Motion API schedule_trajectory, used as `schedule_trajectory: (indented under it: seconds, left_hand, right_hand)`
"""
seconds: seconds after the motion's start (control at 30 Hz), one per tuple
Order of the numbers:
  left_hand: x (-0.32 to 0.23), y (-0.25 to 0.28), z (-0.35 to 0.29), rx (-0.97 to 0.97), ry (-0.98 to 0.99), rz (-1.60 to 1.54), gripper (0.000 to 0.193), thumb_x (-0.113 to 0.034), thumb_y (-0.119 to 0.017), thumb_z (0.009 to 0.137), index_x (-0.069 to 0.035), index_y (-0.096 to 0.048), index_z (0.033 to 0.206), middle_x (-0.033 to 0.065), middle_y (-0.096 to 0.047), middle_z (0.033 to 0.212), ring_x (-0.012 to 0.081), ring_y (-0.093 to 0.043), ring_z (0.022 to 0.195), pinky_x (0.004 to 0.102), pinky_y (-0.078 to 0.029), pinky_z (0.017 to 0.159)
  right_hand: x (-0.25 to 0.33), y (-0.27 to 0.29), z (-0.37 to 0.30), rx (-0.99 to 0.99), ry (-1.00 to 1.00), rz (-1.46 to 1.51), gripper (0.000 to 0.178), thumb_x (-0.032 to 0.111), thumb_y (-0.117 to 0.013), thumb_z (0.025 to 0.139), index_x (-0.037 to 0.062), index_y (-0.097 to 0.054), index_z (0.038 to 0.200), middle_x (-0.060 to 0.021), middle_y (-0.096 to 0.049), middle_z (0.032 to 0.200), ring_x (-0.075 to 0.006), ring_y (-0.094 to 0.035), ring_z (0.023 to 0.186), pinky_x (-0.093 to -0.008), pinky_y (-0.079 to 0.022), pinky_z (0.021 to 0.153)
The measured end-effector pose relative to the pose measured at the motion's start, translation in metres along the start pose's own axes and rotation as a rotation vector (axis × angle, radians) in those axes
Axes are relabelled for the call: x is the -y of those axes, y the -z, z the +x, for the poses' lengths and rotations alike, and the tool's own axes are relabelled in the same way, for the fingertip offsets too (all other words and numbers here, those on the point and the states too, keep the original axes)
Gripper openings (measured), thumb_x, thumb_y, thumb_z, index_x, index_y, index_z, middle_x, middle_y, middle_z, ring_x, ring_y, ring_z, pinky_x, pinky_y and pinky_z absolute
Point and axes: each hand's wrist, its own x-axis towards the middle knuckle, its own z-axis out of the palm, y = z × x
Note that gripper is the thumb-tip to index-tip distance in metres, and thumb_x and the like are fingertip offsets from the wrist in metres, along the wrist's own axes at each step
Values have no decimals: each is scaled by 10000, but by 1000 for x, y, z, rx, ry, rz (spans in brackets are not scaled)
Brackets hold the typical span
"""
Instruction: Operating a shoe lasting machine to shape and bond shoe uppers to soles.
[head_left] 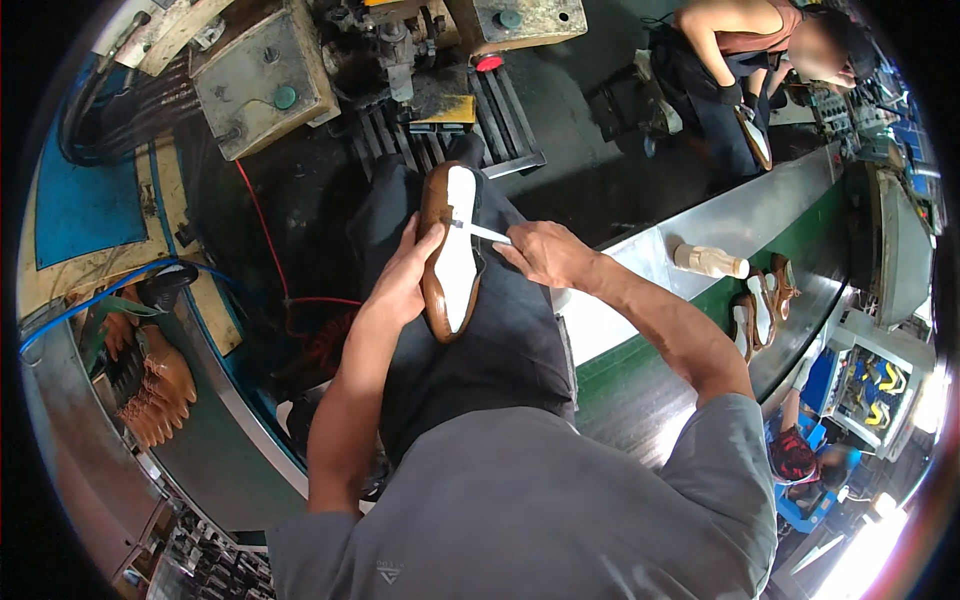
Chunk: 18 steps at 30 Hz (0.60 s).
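A brown shoe (436,285) rests lengthwise over my lap with its white underside up. My left hand (405,272) is closed round its left edge, near the middle. From the right, my right hand (548,252) grips a slim white tool (488,234). The tool's dark end touches or hangs just over the middle of the white underside; I cannot tell which. What kind of tool it is does not show clearly.
A cream bottle (708,260) lies on the metal ledge beside the green conveyor (640,390), where several brown shoes (762,308) stand. Brown shoe parts (160,385) are piled at left. Machine control boxes (262,85) stand ahead. Another person (735,70) holds a shoe at upper right.
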Motion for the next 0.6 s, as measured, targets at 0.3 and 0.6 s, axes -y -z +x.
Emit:
schedule_trajectory:
  seconds: [0.3,0.6]
  left_hand:
    - [12,8,27,-118,-108,451,806,-315,-648,1123,-172,-194,1773,146,-508,1632,278,-548,1447,450,-470,1194]
    - [21,25,-3,93,-88,-118,679,-368,-616,1147,-166,-331,1729,61,-548,1592,220,-546,1450,419,-439,1221]
  right_hand:
    - [47,36,15,-467,-46,258,402,268,-584,1130,-28,-674,875,-240,-666,708,-512,-677,716,-544,-546,693]
    - [37,14,11,94,-165,140,584,383,-526,1138,-81,-707,833,-347,-673,791,-542,-695,847,-589,-553,806]
